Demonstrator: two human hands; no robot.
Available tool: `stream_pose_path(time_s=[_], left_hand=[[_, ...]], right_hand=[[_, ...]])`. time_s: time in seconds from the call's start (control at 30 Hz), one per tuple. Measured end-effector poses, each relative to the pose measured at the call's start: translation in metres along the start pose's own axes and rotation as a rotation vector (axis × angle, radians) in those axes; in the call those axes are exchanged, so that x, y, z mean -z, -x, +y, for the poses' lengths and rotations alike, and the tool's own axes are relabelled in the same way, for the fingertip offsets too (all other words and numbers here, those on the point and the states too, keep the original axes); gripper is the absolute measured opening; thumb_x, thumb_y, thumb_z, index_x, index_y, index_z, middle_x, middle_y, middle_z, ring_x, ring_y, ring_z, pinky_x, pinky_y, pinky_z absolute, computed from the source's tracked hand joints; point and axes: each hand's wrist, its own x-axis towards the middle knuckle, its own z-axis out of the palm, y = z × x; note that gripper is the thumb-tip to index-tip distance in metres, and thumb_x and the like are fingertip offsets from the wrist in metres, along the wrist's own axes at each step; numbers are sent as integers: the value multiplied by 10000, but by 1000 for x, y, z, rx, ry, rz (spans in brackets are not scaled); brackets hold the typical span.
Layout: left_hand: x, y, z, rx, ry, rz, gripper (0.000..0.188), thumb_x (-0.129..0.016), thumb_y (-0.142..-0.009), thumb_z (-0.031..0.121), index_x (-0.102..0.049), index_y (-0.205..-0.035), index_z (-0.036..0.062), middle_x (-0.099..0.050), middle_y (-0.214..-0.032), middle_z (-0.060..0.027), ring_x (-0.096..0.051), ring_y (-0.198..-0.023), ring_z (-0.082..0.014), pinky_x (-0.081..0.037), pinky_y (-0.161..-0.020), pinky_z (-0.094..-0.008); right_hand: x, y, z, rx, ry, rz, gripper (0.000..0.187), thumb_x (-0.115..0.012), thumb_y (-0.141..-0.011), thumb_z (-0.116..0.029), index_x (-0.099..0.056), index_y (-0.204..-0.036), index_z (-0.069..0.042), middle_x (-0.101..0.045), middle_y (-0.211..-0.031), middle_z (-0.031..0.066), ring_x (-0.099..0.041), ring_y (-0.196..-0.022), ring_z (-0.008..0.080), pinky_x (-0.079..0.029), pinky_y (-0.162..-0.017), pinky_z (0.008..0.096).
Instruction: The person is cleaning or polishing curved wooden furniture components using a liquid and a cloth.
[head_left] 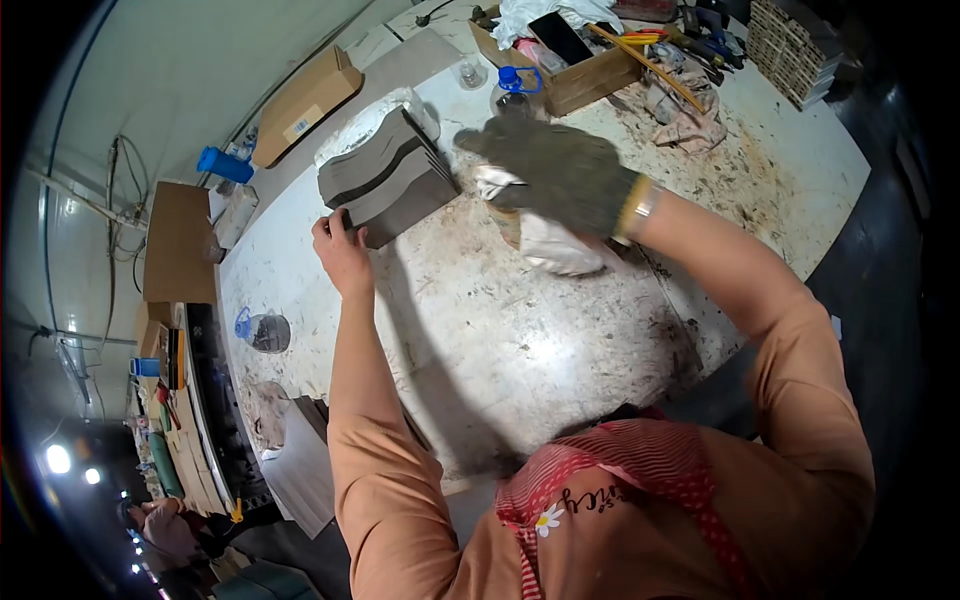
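Observation:
A stack of dark grey slabs with wavy edges [400, 190] stands on the table, left of the middle. At its near left corner my bare left hand [342, 250] grips the edge, thumb and fingers closed on it. To the right of the stack, my right hand [555, 170] wears a dark olive work glove and is slightly blurred. Bunched white cloth [560, 248] shows under the glove and past its fingers, and seems gripped in it. Part of the cloth is hidden by the glove. Behind the stack lies a crumpled white plastic wrapping [385, 115].
A clear bottle with a blue cap [512, 88] stands just beyond my glove. At the back sits a cardboard box [600, 85] with a phone on it, beside tools [705, 45] and a rag [685, 110]. Another bottle [268, 332] is at the left edge. A person [165, 525] is far off.

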Motion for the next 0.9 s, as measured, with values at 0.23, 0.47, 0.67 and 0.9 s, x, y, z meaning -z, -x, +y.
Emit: stream_pose_path(time_s=[0.23, 0.47, 0.67, 0.9], left_hand=[[11, -34, -9, -60, -115, -243, 478, -759, -655, 105, -528, -1073, 80, -493, -1055, -130, -532, -932, -327, -459, -796, -406], [5, -45, -28, -47, -33, -220, 462, -768, -631, 121, -534, -1025, 59, -496, -1027, -144, -552, -897, -328, -469, -775, -392], [10, -38, -24, 7, 37, -191, 483, -783, -624, 154, -537, -1026, 51, -502, -1002, -130, -558, -886, -304, -472, -769, -378], [8, -26, -32, -362, -259, -303, 497, -758, -651, 278, -538, -1061, 103, -537, -1018, -100, -557, -898, -291, -471, -762, -380]], right_hand=[[-24, -25, 28, -30, 44, -168, 285, -574, -804, -270, -576, -1027, -92, -570, -1069, 127, -568, -961, 314, -462, -819, 399], [-10, -5, 22, -158, 74, -257, 306, -524, -859, -279, -579, -1103, -104, -521, -1220, 170, -535, -1076, 313, -432, -903, 389], [-17, -10, 47, -131, 65, -123, 321, -580, -806, -217, -562, -1107, -107, -560, -1068, 153, -552, -1014, 307, -458, -841, 412], [-26, -19, 40, -79, 111, -93, 350, -603, -776, -242, -563, -1088, -90, -569, -1038, 150, -558, -991, 309, -468, -802, 408]])
